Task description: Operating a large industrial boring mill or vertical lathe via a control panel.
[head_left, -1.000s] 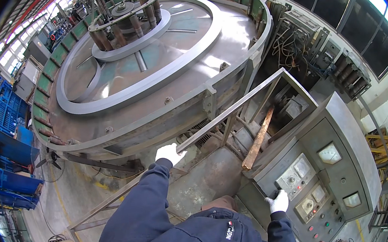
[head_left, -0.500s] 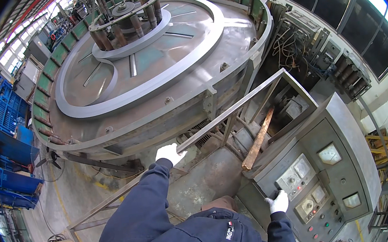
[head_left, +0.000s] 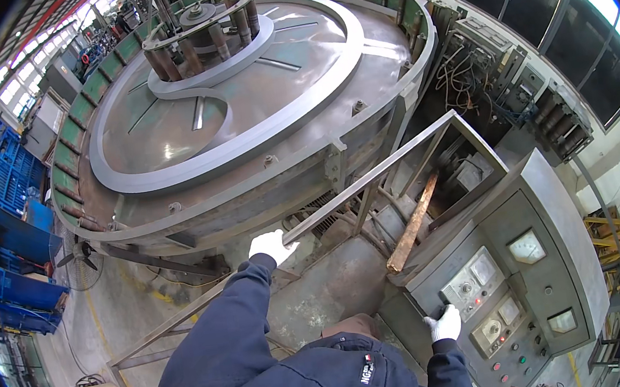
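My left hand (head_left: 273, 248), in a white glove, is closed round the metal railing (head_left: 376, 171) between me and a large round turntable. On the turntable's flat top (head_left: 297, 80) lies a wide grey metal strip (head_left: 243, 146). The strip forms a big outer loop, then bends inward in an S-curve to a ring round the central hub (head_left: 199, 23). My right hand (head_left: 445, 324), also gloved, sits at the left edge of a grey control console (head_left: 485, 250). Its fingers curl there with the thumb raised; they partly hide what they grip.
A wooden board (head_left: 413, 224) leans beside the console. Cables (head_left: 457, 73) and machinery stand by the right wall. Blue metal racks (head_left: 16, 265) are at the left, near a black fan (head_left: 80, 255). A green-lined rim wall (head_left: 91, 88) rings the turntable.
The slots on the near side of the turntable top have shifted left and nearer. The strip's inner bend has moved to the right. Both my hands keep their places.
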Available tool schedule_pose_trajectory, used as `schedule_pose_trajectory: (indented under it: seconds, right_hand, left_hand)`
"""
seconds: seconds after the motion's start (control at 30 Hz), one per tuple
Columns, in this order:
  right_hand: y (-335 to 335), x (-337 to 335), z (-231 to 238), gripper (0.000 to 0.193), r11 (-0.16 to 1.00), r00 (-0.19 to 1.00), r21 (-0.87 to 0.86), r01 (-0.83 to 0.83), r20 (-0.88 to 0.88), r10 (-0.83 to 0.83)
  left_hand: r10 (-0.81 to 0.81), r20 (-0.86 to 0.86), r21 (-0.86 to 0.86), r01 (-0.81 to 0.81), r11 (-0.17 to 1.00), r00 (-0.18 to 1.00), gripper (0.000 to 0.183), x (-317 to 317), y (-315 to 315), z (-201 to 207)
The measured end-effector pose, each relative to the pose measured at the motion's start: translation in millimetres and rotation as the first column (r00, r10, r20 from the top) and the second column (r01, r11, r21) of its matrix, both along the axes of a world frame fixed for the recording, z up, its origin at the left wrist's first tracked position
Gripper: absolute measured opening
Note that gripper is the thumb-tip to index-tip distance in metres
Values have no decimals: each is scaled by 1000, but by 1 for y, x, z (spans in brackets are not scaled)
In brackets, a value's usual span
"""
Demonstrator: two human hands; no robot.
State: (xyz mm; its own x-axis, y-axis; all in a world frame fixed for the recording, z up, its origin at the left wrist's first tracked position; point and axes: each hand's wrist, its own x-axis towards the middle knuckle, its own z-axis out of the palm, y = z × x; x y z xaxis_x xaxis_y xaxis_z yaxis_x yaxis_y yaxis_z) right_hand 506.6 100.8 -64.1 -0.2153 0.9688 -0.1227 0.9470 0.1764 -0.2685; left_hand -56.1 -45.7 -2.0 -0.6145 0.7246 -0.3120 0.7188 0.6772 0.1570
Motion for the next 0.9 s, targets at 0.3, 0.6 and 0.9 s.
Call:
schedule_pose_trajectory:
  seconds: [0.3,0.6,0.9]
  right_hand:
    - [1,1,-3,81,1000,1000,-20,12,-16,-13]
    - [0,-1,2,80,999,999,-20,25,-25,-26]
    - [1,-1,0,79,1000,999,-16,22,-34,-22]
  left_hand:
    - [-12,-13,-9,12,1000,1000,72,-1,0,-1]
    - [-13,-8,-16,12,1000,1000,72,0,1,1]
    - [-7,2,-18,8,1000,1000,72,1,1,4]
